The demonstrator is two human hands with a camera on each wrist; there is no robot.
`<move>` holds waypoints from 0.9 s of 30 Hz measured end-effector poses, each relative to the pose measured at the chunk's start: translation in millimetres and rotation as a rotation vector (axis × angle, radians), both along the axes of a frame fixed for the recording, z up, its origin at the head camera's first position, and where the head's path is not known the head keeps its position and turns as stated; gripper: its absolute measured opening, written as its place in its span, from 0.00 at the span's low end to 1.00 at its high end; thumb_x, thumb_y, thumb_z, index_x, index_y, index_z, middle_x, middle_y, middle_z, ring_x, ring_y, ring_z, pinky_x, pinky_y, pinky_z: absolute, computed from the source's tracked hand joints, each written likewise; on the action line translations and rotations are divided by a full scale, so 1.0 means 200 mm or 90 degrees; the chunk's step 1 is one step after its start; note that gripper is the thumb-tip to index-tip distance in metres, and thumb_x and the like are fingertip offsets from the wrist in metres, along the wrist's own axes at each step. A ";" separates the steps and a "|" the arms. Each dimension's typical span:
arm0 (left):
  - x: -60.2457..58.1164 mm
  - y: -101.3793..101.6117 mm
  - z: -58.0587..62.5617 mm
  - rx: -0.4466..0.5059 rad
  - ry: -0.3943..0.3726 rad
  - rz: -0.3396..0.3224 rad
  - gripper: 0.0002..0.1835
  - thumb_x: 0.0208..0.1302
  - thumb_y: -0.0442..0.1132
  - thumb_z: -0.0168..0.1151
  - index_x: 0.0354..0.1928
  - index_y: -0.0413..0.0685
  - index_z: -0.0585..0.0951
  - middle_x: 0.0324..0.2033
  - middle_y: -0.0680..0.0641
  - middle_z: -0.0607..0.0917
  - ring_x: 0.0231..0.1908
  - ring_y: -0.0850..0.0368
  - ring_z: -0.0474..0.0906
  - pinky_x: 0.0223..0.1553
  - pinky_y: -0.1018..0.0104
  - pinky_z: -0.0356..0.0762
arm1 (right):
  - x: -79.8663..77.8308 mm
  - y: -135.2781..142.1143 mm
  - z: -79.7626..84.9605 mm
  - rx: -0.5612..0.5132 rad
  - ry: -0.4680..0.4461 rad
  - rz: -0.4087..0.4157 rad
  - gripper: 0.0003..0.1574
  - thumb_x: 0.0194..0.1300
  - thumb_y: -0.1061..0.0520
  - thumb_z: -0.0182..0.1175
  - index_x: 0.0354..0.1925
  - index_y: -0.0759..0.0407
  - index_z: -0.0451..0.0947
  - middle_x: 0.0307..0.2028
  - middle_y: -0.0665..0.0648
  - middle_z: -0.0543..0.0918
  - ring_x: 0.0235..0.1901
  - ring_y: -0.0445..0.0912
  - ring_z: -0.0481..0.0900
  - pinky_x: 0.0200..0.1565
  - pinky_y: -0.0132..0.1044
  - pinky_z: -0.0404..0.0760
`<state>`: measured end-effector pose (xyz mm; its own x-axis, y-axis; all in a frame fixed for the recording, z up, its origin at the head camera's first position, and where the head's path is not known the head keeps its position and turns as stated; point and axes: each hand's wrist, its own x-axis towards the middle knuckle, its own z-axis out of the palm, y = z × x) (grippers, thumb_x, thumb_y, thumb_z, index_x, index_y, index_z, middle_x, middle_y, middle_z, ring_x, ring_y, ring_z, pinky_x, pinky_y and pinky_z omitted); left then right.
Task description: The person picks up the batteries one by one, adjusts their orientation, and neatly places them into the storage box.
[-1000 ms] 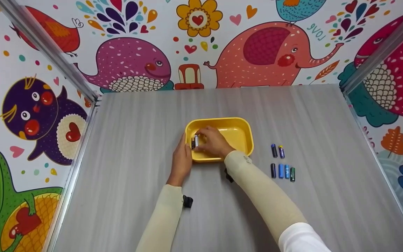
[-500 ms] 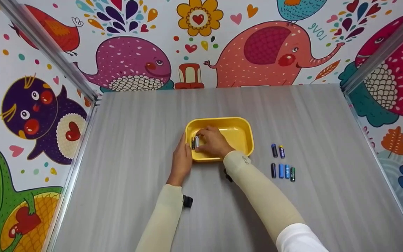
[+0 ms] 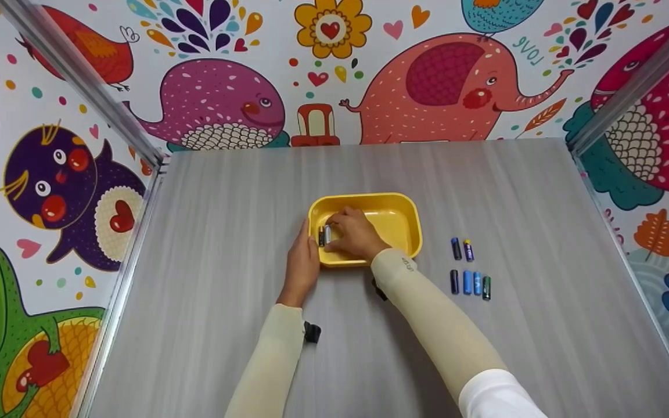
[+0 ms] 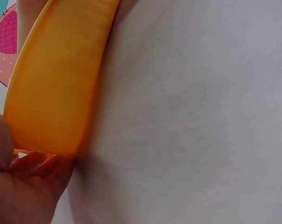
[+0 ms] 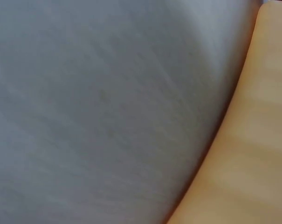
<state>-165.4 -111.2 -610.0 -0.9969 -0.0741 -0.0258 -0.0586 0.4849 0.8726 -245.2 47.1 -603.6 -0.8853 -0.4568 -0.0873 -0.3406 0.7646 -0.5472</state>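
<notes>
Apparently mid-placement: frame centre, your right hand (image 3: pixel 358 234) pinching a white battery (image 3: pixel 328 234) inside the yellow tray (image 3: pixel 381 196), your left hand (image 3: pixel 302 264) straight-fingered against it; careful release seems due.

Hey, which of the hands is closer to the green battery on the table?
The right hand. It is inside the yellow tray, left of the green battery; the left hand is farther, against the tray's left side.
</notes>
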 end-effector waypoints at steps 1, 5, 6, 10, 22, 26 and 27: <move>0.00 0.00 0.00 0.000 0.000 0.000 0.29 0.82 0.37 0.40 0.81 0.43 0.53 0.79 0.45 0.60 0.78 0.50 0.58 0.78 0.53 0.58 | 0.00 0.00 0.00 -0.002 0.001 0.001 0.37 0.51 0.39 0.79 0.55 0.53 0.83 0.49 0.56 0.77 0.53 0.52 0.72 0.60 0.44 0.74; 0.00 0.01 0.00 0.000 -0.004 0.001 0.30 0.82 0.37 0.40 0.81 0.43 0.53 0.79 0.45 0.60 0.77 0.51 0.58 0.78 0.53 0.58 | 0.00 0.01 0.01 -0.008 -0.012 0.002 0.38 0.52 0.39 0.79 0.56 0.54 0.83 0.50 0.56 0.78 0.54 0.52 0.72 0.61 0.44 0.74; 0.00 0.01 0.00 0.000 -0.005 0.000 0.30 0.82 0.37 0.40 0.81 0.43 0.53 0.79 0.45 0.60 0.77 0.51 0.58 0.78 0.53 0.58 | 0.00 0.01 0.02 -0.010 -0.021 -0.002 0.38 0.51 0.39 0.79 0.56 0.54 0.83 0.51 0.56 0.78 0.54 0.52 0.72 0.62 0.43 0.73; 0.00 0.01 0.01 0.002 -0.009 -0.004 0.30 0.82 0.37 0.40 0.81 0.44 0.53 0.79 0.46 0.59 0.78 0.51 0.58 0.78 0.53 0.58 | -0.01 0.02 0.03 -0.031 -0.069 -0.024 0.40 0.51 0.39 0.80 0.57 0.55 0.82 0.53 0.55 0.78 0.55 0.50 0.71 0.65 0.43 0.72; 0.01 0.02 0.01 0.006 -0.001 -0.009 0.30 0.83 0.38 0.39 0.82 0.46 0.52 0.79 0.46 0.59 0.78 0.52 0.57 0.78 0.53 0.56 | -0.04 0.18 0.22 -0.088 -0.134 -0.032 0.37 0.58 0.47 0.77 0.62 0.57 0.79 0.59 0.60 0.79 0.56 0.55 0.76 0.63 0.48 0.78; 0.01 0.00 0.02 0.008 -0.005 -0.006 0.30 0.83 0.39 0.38 0.82 0.46 0.51 0.80 0.47 0.59 0.78 0.53 0.56 0.79 0.54 0.55 | -0.05 0.30 0.35 -0.112 -0.122 -0.045 0.37 0.59 0.45 0.75 0.63 0.56 0.78 0.60 0.60 0.79 0.57 0.56 0.77 0.61 0.49 0.81; 0.01 -0.01 0.02 0.009 -0.005 -0.004 0.30 0.83 0.39 0.38 0.82 0.46 0.51 0.80 0.47 0.58 0.78 0.53 0.55 0.79 0.54 0.55 | -0.05 0.33 0.38 -0.116 -0.112 -0.044 0.37 0.59 0.45 0.75 0.64 0.56 0.78 0.60 0.60 0.79 0.57 0.56 0.77 0.61 0.49 0.81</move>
